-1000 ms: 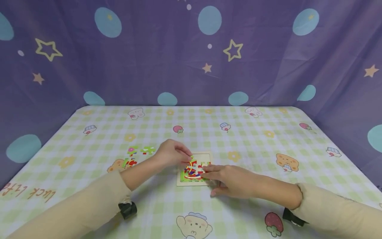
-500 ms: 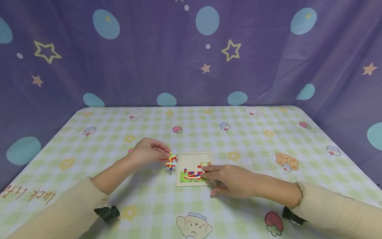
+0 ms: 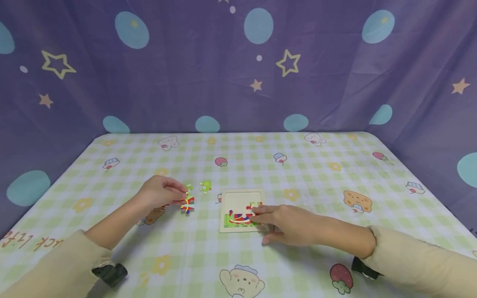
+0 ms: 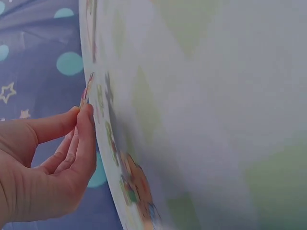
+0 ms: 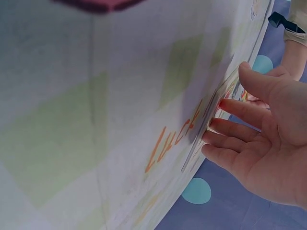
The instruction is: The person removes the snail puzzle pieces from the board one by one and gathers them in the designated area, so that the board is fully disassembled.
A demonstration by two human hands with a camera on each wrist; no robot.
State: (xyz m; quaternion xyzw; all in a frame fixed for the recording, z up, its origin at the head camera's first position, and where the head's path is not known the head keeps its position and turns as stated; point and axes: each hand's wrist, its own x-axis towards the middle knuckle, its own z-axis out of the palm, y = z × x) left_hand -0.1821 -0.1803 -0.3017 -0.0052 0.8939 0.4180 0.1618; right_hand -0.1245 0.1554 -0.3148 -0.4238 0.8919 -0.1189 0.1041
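My left hand (image 3: 160, 193) pinches a red, yellow and blue jigsaw piece (image 3: 187, 204) between thumb and fingers, left of the puzzle tray. Edge-on, that jigsaw piece (image 4: 87, 91) shows at the fingertips in the left wrist view. The square wooden puzzle tray (image 3: 222, 221) has joined pieces (image 3: 240, 219) along its near side and up its right side; its far left part is bare wood. With fingers extended, my right hand (image 3: 288, 225) rests on the tray's right edge, covering some of the pieces. In the right wrist view, the right hand (image 5: 268, 134) has straight, spread fingers.
A loose green piece (image 3: 205, 186) lies beyond the left hand, and another green piece (image 3: 189, 187) is partly hidden by its fingers. The checked tablecloth (image 3: 298, 265) carries printed figures. A purple curtain (image 3: 208, 62) hangs behind the table's far edge.
My left hand has moved left from over the tray, carrying the piece away from it. The tray's far left part is uncovered. My right hand has stayed in place.
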